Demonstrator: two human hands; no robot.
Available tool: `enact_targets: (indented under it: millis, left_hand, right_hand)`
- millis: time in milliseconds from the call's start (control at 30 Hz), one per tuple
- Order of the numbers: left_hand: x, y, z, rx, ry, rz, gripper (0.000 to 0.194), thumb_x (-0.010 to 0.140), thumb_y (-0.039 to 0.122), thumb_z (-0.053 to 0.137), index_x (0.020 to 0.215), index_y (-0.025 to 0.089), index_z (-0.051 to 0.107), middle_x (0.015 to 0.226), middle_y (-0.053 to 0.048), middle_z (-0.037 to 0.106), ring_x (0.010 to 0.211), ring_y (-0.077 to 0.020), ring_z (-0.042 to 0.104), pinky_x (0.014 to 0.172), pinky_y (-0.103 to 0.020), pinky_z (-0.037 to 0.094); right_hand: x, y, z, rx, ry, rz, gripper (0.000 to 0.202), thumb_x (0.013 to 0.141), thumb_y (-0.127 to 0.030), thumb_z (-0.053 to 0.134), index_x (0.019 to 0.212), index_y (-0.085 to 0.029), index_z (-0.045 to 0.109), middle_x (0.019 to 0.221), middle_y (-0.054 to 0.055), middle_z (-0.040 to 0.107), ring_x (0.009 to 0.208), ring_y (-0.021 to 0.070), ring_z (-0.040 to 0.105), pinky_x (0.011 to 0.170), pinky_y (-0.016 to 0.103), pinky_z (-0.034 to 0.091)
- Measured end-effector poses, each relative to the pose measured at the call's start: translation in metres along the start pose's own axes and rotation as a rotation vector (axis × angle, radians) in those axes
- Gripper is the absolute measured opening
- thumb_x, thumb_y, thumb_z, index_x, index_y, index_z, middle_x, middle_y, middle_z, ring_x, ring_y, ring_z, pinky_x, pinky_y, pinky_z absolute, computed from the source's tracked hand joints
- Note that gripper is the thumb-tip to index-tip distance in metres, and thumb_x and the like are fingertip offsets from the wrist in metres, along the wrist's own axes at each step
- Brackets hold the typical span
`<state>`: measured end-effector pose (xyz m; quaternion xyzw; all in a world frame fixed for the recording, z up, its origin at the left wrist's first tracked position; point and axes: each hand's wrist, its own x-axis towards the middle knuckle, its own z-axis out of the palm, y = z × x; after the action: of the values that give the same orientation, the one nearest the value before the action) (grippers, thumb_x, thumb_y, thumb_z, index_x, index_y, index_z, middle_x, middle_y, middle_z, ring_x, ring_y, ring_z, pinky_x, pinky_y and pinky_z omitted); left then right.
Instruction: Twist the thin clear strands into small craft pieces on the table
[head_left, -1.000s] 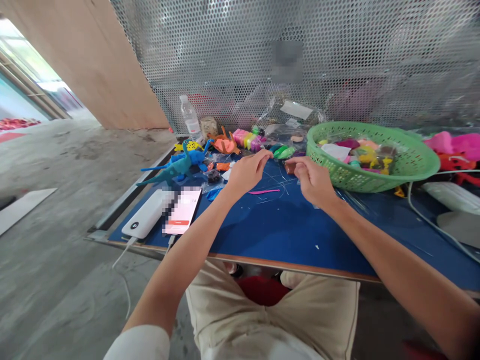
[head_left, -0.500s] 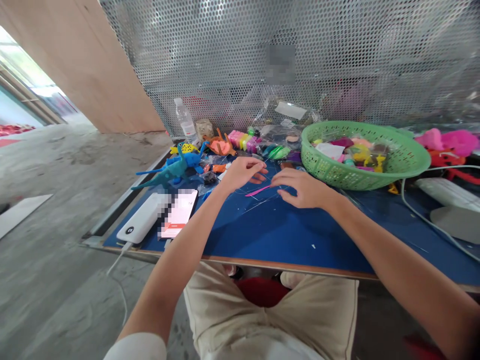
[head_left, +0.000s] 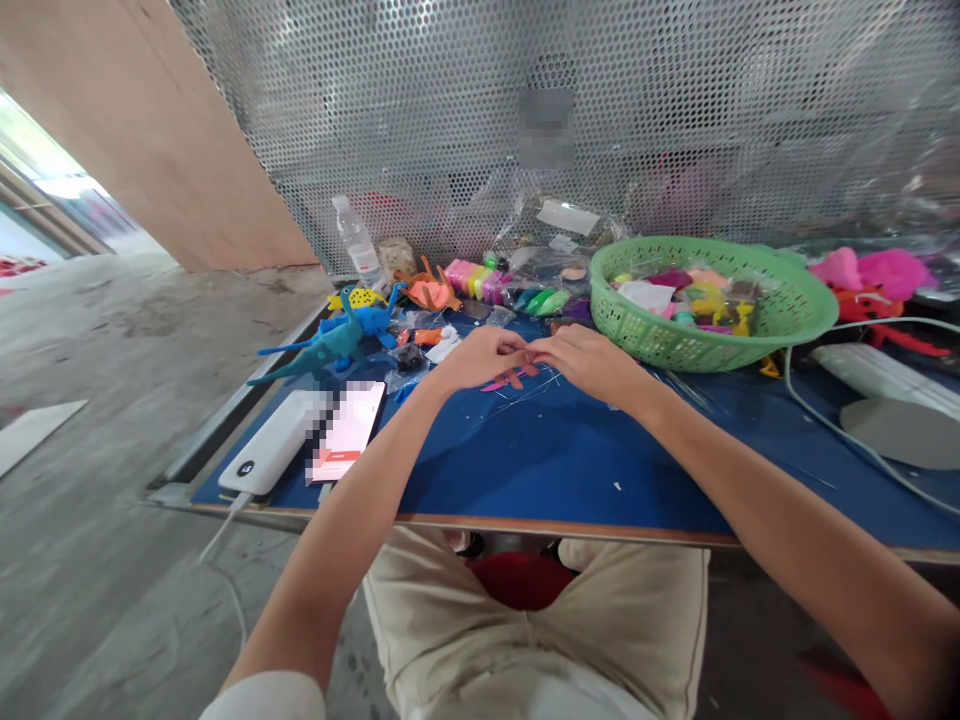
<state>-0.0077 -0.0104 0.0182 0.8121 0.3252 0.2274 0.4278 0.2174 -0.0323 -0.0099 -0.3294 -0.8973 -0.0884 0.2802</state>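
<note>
My left hand (head_left: 491, 358) and my right hand (head_left: 576, 355) meet fingertip to fingertip above the blue tabletop (head_left: 540, 465). Both have their fingers pinched together; whatever lies between them is too small or hidden to make out. Under the left fingers lies a pink strip (head_left: 493, 386), partly covered by that hand. Thin clear strands (head_left: 529, 393) lie on the table just below the hands. To the left of my left hand are a white scrap (head_left: 444, 345) and an orange packet (head_left: 427, 337).
A green basket (head_left: 675, 352) of colourful pieces stands right of the hands. Blue and teal dinosaur figures (head_left: 330, 348), a phone (head_left: 349, 430) and a white power bank (head_left: 270, 445) lie left. A bottle (head_left: 358, 245) stands behind. A cable (head_left: 791, 385) crosses the right side.
My hands have come together from a small gap, and their fingertips now touch. The pink strip has become more covered. The whole view has shifted slightly.
</note>
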Motion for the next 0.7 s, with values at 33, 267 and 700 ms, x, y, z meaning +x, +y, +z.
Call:
enact_targets:
  millis: [33,267,700]
  left_hand:
    - [-0.002,0.0,-0.005,-0.014,-0.018,-0.006,0.027,0.089,0.041,0.062,0.093,0.016,0.073,0.091,-0.012,0.077,0.066,-0.016,0.074,0.055,-0.022,0.054]
    - [-0.011,0.007,-0.029,-0.313,0.206,0.123,0.039,0.096,0.046,0.05,0.113,0.018,0.071,0.101,-0.013,0.076,0.069,-0.0146,0.071,0.066,-0.029,0.06]
    - [0.012,-0.005,0.015,-0.364,0.408,0.265,0.036,0.083,0.048,0.073,0.099,0.016,0.078,0.091,-0.008,0.076,0.078,-0.0141,0.072,0.077,-0.028,0.061]
  right_hand:
    - [0.0,0.001,-0.002,0.022,0.019,0.017,0.028,0.103,-0.029,0.042,0.111,-0.021,0.068,0.093,0.01,0.072,0.09,0.0246,0.065,0.085,0.042,0.051]
    - [-0.003,-0.005,-0.01,0.356,0.368,0.421,0.026,0.099,-0.037,0.048,0.103,-0.025,0.071,0.083,0.004,0.072,0.075,0.0202,0.066,0.071,0.036,0.053]
    - [0.001,-0.031,0.003,0.38,0.336,0.331,0.016,0.097,-0.03,0.055,0.104,-0.022,0.067,0.084,0.002,0.074,0.069,0.0158,0.065,0.066,0.028,0.048]
